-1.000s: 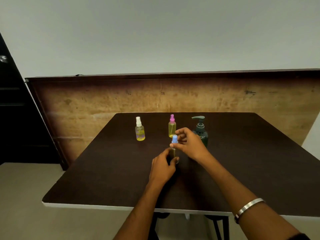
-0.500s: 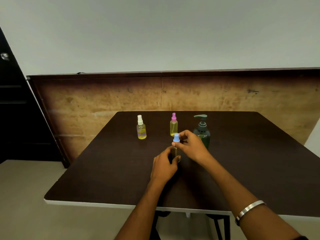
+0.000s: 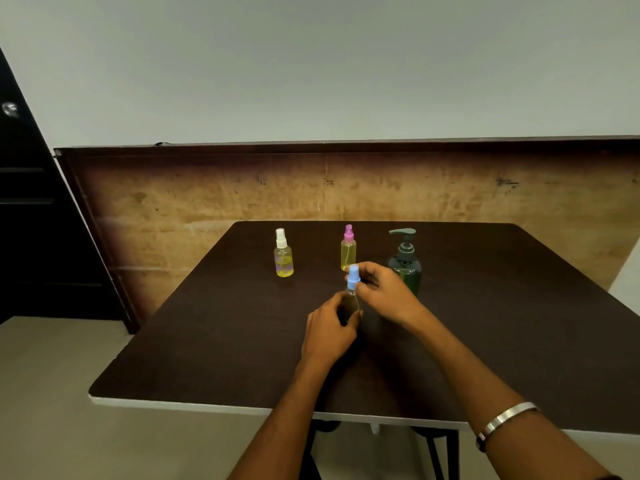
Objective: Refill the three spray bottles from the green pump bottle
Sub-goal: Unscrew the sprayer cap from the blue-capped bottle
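Note:
A small spray bottle with a blue cap (image 3: 353,276) stands on the dark table (image 3: 214,327) in front of me. My left hand (image 3: 329,332) grips its clear body, which is mostly hidden by the fingers. My right hand (image 3: 384,292) pinches the blue cap from the right. Behind stand a white-capped spray bottle (image 3: 283,253) and a pink-capped spray bottle (image 3: 348,247), both with yellow liquid. The dark green pump bottle (image 3: 404,261) is at the back right, partly behind my right hand.
A wooden panel (image 3: 207,192) runs along the wall behind the table. A dark door or cabinet (image 3: 31,216) stands at the left. The table's white front edge (image 3: 194,405) is close to me, with black legs below.
Both hands stay on the blue-capped bottle. The right hand's fingers have shifted slightly around the cap. The view has drifted a little, moving the bottles rightward in the picture.

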